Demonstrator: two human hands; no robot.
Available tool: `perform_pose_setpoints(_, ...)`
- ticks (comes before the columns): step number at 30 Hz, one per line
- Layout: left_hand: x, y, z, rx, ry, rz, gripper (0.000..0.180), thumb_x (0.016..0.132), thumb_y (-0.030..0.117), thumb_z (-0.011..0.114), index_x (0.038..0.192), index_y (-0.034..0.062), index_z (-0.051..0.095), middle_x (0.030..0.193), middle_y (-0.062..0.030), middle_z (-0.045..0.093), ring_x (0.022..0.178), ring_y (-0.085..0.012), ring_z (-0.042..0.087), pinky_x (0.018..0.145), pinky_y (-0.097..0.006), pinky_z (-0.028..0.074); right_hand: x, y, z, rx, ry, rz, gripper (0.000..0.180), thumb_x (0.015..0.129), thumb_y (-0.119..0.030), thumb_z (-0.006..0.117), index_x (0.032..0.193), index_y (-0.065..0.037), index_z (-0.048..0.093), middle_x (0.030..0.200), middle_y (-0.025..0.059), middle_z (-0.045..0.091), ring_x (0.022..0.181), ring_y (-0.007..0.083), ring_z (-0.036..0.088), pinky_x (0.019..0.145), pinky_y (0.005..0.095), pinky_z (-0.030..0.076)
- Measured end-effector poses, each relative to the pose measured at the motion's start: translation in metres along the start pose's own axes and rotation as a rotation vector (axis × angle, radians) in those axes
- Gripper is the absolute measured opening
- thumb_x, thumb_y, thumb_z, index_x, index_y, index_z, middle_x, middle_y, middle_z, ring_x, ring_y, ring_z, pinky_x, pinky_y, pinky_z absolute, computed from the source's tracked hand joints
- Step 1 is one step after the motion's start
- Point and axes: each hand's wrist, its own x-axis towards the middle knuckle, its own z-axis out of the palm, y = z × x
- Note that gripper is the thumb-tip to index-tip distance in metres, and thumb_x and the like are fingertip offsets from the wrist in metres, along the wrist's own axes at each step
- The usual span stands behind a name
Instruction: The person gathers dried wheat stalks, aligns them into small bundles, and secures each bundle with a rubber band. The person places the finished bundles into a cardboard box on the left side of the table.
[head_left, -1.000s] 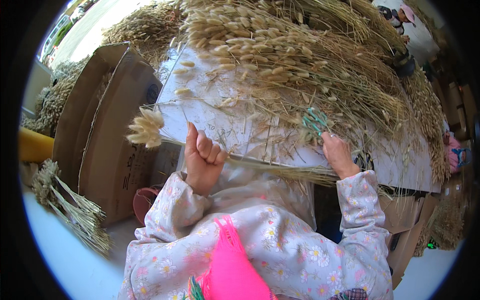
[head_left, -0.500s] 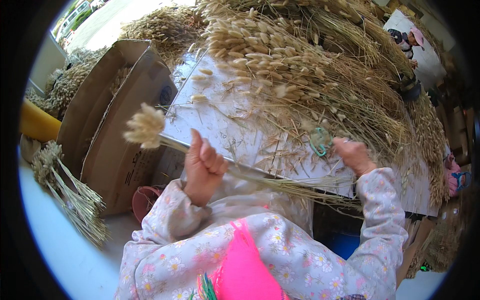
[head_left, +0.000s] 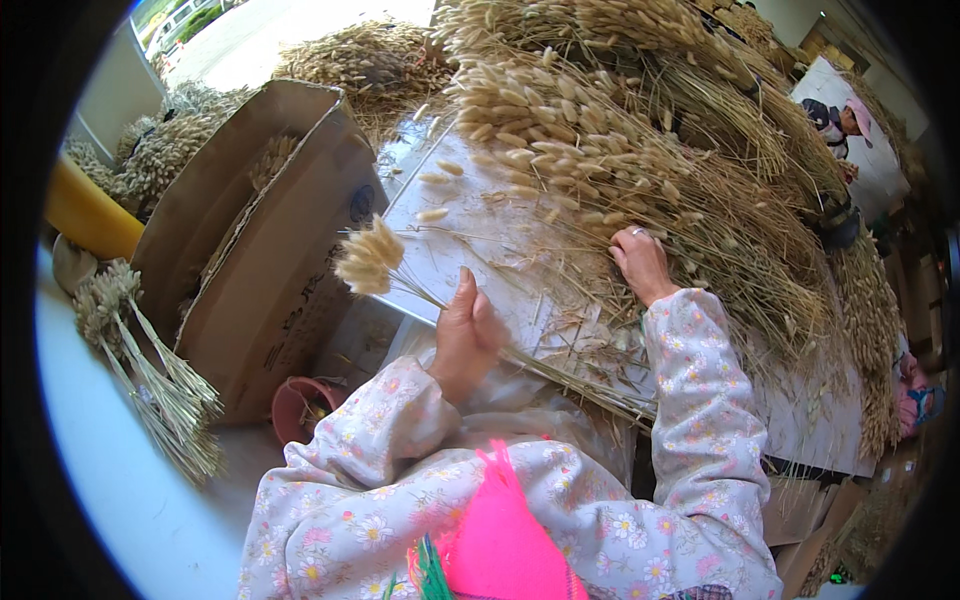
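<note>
My left hand point(head_left: 468, 338) is closed around a small bunch of dried bunny-tail grass point(head_left: 370, 256), thumb up. Its fluffy cream heads fan out on the left, and the long stalks run right, below the table edge. Over on the large pile of bunny-tail grass point(head_left: 570, 130), my right hand point(head_left: 643, 262) has its fingers bent down among heads and stalks. The fingertips are hidden, so what they pinch cannot be made out. Loose stalks and chaff lie on the white tabletop point(head_left: 455, 205) between my hands.
An open cardboard box point(head_left: 290, 250) stands left of the table, with a reddish bucket point(head_left: 300, 408) below it. Farther left lies a tied bundle of dried grass point(head_left: 155, 370) near a yellow tube point(head_left: 95, 212). Another person point(head_left: 838, 122) is at the far right.
My right hand has moved left and away from me onto the pile, and the teal loop beside it is now mostly hidden. My left hand and its bunch appear farther right, heads bunched more upright.
</note>
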Motion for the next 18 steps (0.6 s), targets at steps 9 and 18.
perform_pose_setpoints(9,0.011,0.007,0.002,0.06,-0.001,0.055,0.021,0.098,0.032,0.054,0.099,0.0116,0.059,0.048,0.0056,0.021,0.04,-0.0073,0.017,0.043,-0.026,0.019,-0.034,-0.051,-0.077,0.119,0.152,-0.027,0.009,0.09,-0.014,0.061,0.094,-0.006,0.064,0.08,0.0141,0.065,0.068,0.0315,0.065,0.056,0.0391,0.05)
perform_pose_setpoints(18,0.01,0.003,0.009,0.169,-0.076,0.111,0.023,0.095,0.016,0.057,0.117,0.0097,0.057,0.051,0.0082,0.021,0.041,-0.0052,0.019,0.042,-0.025,0.02,-0.069,-0.103,-0.062,0.055,-0.045,-0.105,0.003,0.084,-0.005,0.055,0.084,-0.008,0.054,0.066,0.0118,0.058,0.063,0.0284,0.065,0.053,0.0383,0.051)
